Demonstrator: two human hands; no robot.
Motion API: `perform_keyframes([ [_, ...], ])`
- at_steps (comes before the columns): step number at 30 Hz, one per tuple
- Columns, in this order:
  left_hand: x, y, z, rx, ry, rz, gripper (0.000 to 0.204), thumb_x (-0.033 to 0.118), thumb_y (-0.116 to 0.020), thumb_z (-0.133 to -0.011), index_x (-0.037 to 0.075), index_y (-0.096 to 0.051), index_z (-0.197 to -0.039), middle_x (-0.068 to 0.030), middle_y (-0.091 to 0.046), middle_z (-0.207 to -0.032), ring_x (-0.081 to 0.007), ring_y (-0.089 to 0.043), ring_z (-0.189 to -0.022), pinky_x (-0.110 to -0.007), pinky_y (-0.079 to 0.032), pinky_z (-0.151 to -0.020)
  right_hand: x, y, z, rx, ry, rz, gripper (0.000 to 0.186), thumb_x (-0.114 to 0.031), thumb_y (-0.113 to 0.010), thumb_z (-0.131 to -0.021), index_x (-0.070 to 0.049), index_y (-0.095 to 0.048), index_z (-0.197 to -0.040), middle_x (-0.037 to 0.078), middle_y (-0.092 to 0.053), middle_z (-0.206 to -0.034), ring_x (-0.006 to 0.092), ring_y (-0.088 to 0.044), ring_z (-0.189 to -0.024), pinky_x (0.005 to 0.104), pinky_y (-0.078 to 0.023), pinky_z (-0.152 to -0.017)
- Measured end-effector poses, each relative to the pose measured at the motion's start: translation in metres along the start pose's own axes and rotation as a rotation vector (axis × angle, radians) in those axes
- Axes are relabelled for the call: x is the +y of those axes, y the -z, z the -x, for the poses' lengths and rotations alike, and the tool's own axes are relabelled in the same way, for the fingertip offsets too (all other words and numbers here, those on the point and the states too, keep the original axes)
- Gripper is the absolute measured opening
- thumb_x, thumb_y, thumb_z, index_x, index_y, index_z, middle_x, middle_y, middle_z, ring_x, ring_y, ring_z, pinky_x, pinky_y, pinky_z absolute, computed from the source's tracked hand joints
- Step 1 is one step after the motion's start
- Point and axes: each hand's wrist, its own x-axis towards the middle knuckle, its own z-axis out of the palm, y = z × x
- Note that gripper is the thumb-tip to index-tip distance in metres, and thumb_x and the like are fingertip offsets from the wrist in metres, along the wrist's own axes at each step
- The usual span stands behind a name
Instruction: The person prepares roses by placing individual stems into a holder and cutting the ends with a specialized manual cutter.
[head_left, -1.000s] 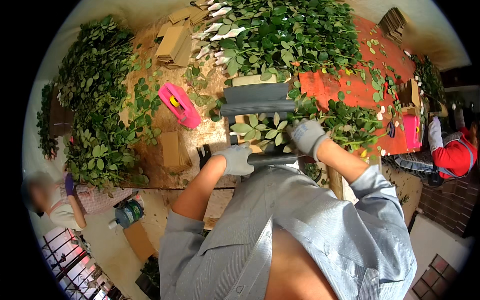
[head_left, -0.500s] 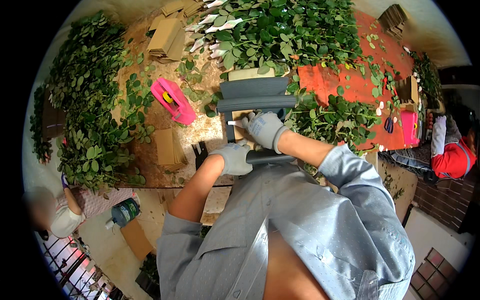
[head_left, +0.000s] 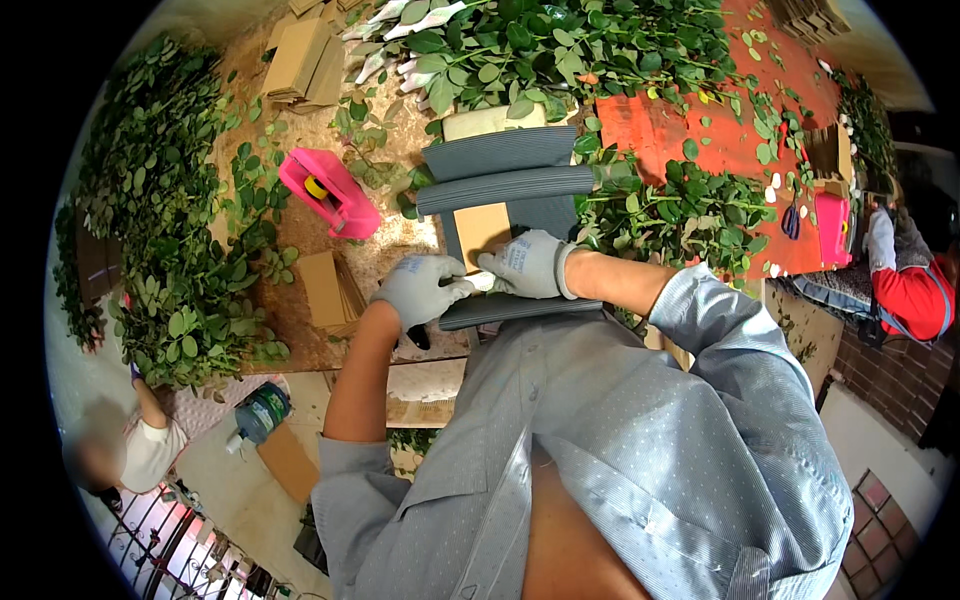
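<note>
Both my hands wear grey gloves and meet over a dark grey ribbed stand [head_left: 545, 215]. A flat brown cardboard piece [head_left: 482, 232] lies on the stand, its near edge by my fingertips. My left hand [head_left: 425, 288] has thumb and fingers pinched on a small white piece [head_left: 481, 281], whose kind I cannot make out. From the other side, my right hand [head_left: 530, 264] closes its fingertips at the same white piece, beside the cardboard. The near ribbed bar [head_left: 520, 311] runs just below my hands, close to my shirt.
A pink tape dispenser [head_left: 335, 195] and stacked cardboard [head_left: 328, 290] lie to the left. Leafy stems [head_left: 165, 200] cover the far left; more stems [head_left: 590, 50], some with white-wrapped heads, lie ahead. Red sheeting [head_left: 640, 135] spreads at right. Other people are at both sides.
My right hand has drawn back toward me with the white piece, baring the cardboard. My left hand has left the near bar and joined it at the white piece. The view has shifted slightly.
</note>
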Motion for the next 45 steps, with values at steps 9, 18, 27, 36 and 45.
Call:
perform_keyframes([
  [9, -0.028, -0.021, -0.010, 0.052, -0.154, -0.192, 0.027, 0.032, -0.066, -0.091, 0.007, -0.073, -0.092, -0.0158, -0.068, -0.094, -0.0364, -0.066, -0.094, -0.047, -0.052, -0.084, -0.001, 0.001, 0.000, -0.026, -0.009, -0.010, 0.048, -0.010, -0.050, -0.096, -0.003, -0.048, -0.144, 0.021, -0.070, -0.116, 0.0385, -0.071, -0.099, 0.0475, -0.057, -0.079],
  [18, -0.069, 0.030, 0.046, -0.010, 0.250, -0.363, 0.028, 0.031, -0.065, -0.091, 0.007, -0.071, -0.104, -0.0173, -0.069, -0.103, -0.0359, -0.065, -0.105, -0.047, -0.051, -0.093, -0.005, 0.006, 0.001, -0.039, -0.005, 0.015, 0.046, -0.012, -0.049, -0.098, -0.005, -0.049, -0.144, 0.021, -0.070, -0.114, 0.0388, -0.072, -0.097, 0.0484, -0.058, -0.077],
  [27, 0.033, -0.015, 0.046, -0.038, -0.253, -0.073, 0.066, 0.043, -0.067, -0.092, 0.003, -0.054, -0.142, -0.0231, -0.059, -0.138, -0.0406, -0.058, -0.126, -0.046, -0.046, -0.107, -0.015, 0.014, -0.001, -0.025, 0.059, 0.073, 0.030, -0.020, -0.051, -0.098, -0.010, -0.066, -0.121, 0.016, -0.073, -0.103, 0.0357, -0.073, -0.094, 0.0471, -0.058, -0.077],
  [36, 0.027, -0.033, 0.022, -0.058, -0.234, -0.285, 0.052, 0.023, -0.058, -0.095, 0.010, -0.053, -0.144, -0.0186, -0.056, -0.145, -0.0381, -0.061, -0.122, -0.046, -0.050, -0.103, -0.022, 0.050, 0.010, -0.032, 0.133, 0.203, 0.026, -0.015, -0.060, -0.087, -0.009, -0.072, -0.111, 0.017, -0.074, -0.099, 0.0347, -0.074, -0.088, 0.0442, -0.058, -0.073],
  [45, 0.038, -0.030, 0.027, -0.019, -0.232, -0.197, 0.053, 0.012, -0.060, -0.086, 0.004, -0.057, -0.138, -0.0205, -0.061, -0.138, -0.0401, -0.061, -0.121, -0.046, -0.050, -0.102, 0.134, 0.207, -0.017, 0.794, -0.378, 0.242, 0.026, -0.012, -0.059, -0.091, -0.005, -0.060, -0.115, 0.018, -0.067, -0.106, 0.0366, -0.067, -0.101, 0.0455, -0.055, -0.084],
])
